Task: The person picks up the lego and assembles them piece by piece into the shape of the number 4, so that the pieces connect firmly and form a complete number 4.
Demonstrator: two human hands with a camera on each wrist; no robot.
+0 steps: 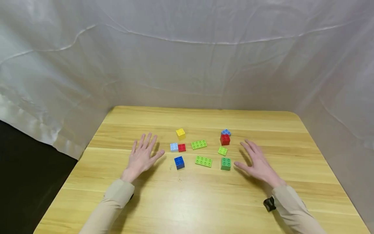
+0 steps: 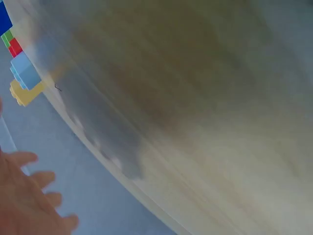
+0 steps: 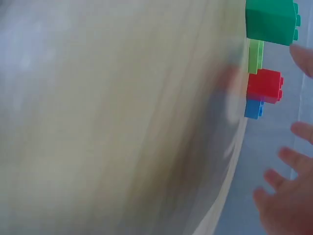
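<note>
sheeting (image 1: 187, 71) backs table (image 1: 187, 204); bricks (image 1: 203, 161) separate left hand (image 1: 141, 159) from right hand (image 1: 258, 165), neither grasping anything.

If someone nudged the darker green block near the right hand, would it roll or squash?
The darker green block would probably slide rather than roll, given its flat sides. It looks like crisp-edged moulded plastic, so it is likely stiff. The smooth-looking table might let it slip easily.

Coloured bricks (image 1: 199, 144) on wooden table (image 1: 201, 191)
</note>
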